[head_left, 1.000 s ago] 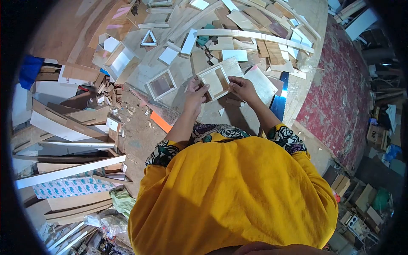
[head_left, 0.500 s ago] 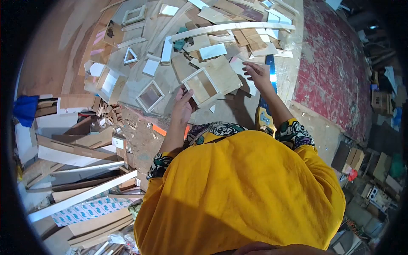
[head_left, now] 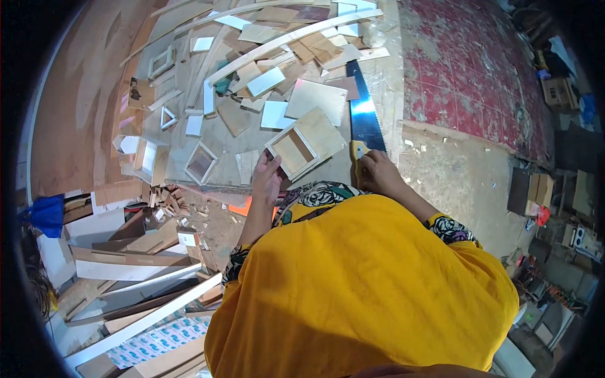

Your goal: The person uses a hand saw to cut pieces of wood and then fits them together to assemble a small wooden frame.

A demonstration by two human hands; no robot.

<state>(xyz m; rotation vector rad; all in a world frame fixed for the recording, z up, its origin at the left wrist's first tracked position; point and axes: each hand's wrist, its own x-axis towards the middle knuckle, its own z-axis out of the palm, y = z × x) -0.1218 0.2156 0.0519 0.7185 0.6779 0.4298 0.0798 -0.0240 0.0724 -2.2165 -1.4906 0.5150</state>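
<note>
My left hand (head_left: 267, 178) grips the left corner of a small rectangular wooden frame (head_left: 306, 170), thumb on top and the other fingers partly hidden. The frame lies over a pale plywood piece (head_left: 328, 134), which sticks out to its right. My right hand (head_left: 382, 174) is closed around the yellow handle of a handsaw (head_left: 365, 112), its fingertips partly out of sight. The saw lies with its dark blade pointing away from me, right of the plywood. Left of my left hand rests another small wooden frame (head_left: 215, 154).
Offcuts and white-faced boards (head_left: 275, 115) cover the worktable. A long curved strip (head_left: 296, 36) crosses them. A small triangular frame (head_left: 163, 118) lies farther left. Scrap boards (head_left: 126, 270) are heaped on the floor at left, and a red, worn surface (head_left: 466, 75) spreads at right.
My right hand has come down from above the plywood's right side onto the saw handle. My left hand still holds the frame. The view has shifted rightward.
</note>
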